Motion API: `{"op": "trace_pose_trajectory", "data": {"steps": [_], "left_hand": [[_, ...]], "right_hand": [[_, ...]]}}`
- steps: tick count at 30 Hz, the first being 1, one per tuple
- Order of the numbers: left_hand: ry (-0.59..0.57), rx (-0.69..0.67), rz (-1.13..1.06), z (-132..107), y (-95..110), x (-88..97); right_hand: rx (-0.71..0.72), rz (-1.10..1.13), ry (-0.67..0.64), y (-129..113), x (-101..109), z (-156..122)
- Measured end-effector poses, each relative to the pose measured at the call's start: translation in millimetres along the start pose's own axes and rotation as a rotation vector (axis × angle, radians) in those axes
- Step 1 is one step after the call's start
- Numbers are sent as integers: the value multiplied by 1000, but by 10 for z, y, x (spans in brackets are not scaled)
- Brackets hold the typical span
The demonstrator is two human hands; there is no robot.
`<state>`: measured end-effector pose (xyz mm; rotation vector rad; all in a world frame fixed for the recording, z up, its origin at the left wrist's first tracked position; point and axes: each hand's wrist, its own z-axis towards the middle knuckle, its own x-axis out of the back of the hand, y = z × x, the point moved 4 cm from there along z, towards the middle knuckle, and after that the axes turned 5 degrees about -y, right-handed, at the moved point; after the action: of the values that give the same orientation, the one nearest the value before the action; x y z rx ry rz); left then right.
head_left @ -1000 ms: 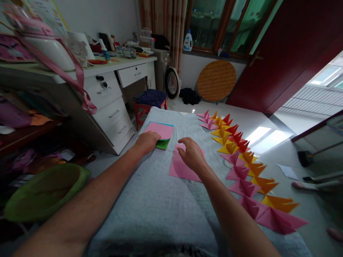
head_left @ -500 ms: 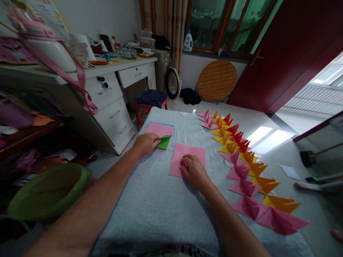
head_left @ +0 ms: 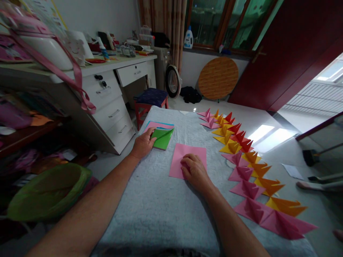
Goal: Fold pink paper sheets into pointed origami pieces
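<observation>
My left hand (head_left: 143,143) rests on the near left corner of a green paper sheet (head_left: 162,138) that lies on a small stack of coloured sheets (head_left: 158,125); its fingers lie flat on the paper. My right hand (head_left: 194,169) presses with curled fingers on the near edge of a single pink square sheet (head_left: 189,154) in the middle of the grey cloth-covered table (head_left: 160,207). A long row of folded paper shapes (head_left: 242,167) in pink, orange, yellow and red runs along the table's right side.
A white desk with drawers (head_left: 112,103) stands at the left, a red stool (head_left: 148,101) behind the table. A green basin (head_left: 45,191) sits low at the left. A round wooden board (head_left: 218,78) leans on the far wall. Someone's foot (head_left: 304,185) shows at the right.
The pink sheet that topped the stack has slid back, uncovering the green sheet under my left hand. My right hand has come down onto the single pink sheet's near edge.
</observation>
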<state>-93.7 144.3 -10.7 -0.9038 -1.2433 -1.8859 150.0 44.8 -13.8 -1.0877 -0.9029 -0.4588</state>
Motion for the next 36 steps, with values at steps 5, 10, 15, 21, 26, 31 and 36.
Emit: {"op": "trace_pose_trajectory", "data": {"steps": [5,10,15,21,26,31,36], "left_hand": [[52,-84,88,-33,30,-35],[72,-121,139,-49,37,-45],[68,-97,158,-49,39,-40],[70,-144,192,-54,25,-59],[69,-149,227,-58,38,-50],[51,-161,225,-64,90,-26],[23,-180,223,-71,100,-37]], "right_hand": [[1,8,5,16,-11,-2],[-1,10,3,20,-18,2],[-4,21,3,24,-21,2],[-1,27,4,18,-12,-2],[7,28,0,17,-10,-1],[12,24,-11,9,-7,-1],[-2,17,-25,-8,10,-4]]}}
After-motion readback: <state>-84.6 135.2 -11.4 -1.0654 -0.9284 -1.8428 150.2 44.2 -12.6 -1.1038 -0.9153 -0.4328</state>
